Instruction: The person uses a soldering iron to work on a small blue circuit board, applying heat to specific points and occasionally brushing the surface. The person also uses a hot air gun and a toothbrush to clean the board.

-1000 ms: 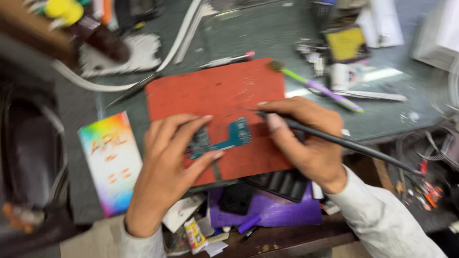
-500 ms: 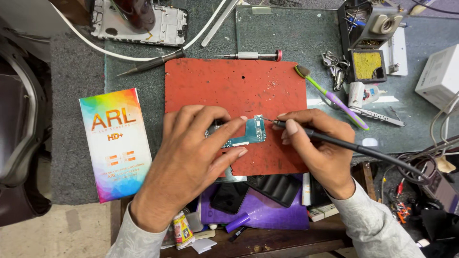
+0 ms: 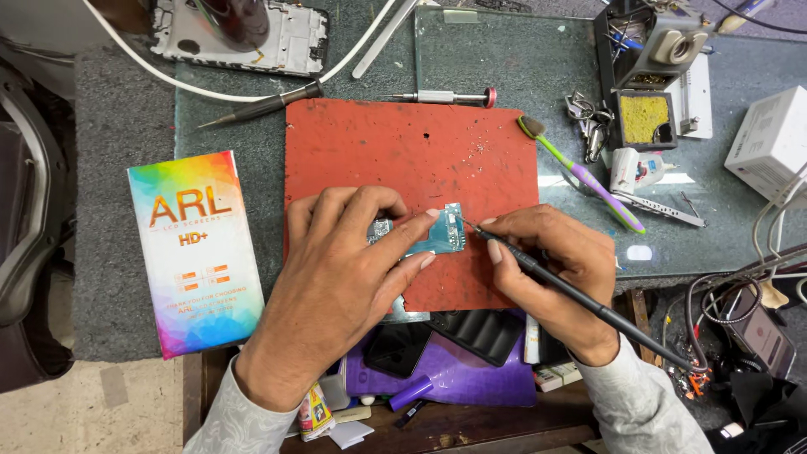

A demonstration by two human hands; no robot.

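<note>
Small teal circuit board [image 3: 439, 234] lies on the red rubber mat [image 3: 403, 151], pinched between the left hand [image 3: 336, 286] fingertips, while the right hand [image 3: 555, 269] fingers grip a thin black soldering iron [image 3: 580, 298], its tip touching the board's edge.

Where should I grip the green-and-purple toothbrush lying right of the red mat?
Grip the green-and-purple toothbrush at mid-handle, from above, fingers across its width. It lies flat and diagonal on the glass top, its bristle head nearest the red mat, with open space along the handle.
</note>
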